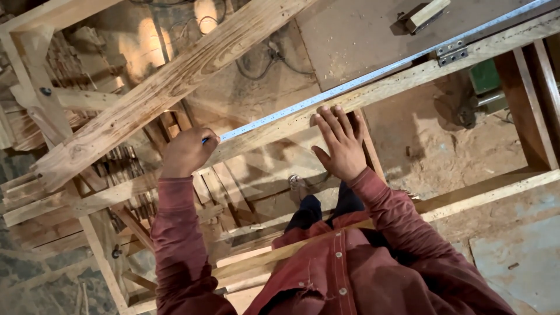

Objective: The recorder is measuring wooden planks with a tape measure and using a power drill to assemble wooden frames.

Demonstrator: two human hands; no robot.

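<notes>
A long metal ruler [373,73] lies along a pale wooden rail [408,79] of an open timber frame. My left hand [188,151] is closed at the ruler's near end, gripping a thin blue pencil-like tool whose tip touches the rail. My right hand [340,142] lies flat with fingers spread, pressing on the rail and ruler edge. Both sleeves are dark red.
A wide knotty plank [169,87] crosses diagonally above my left hand. A metal hinge [452,52] sits on the rail at the far right. Stacked wood strips [125,169] lie below left. Sawdust covers the floor [431,146], with cables [274,58] beyond.
</notes>
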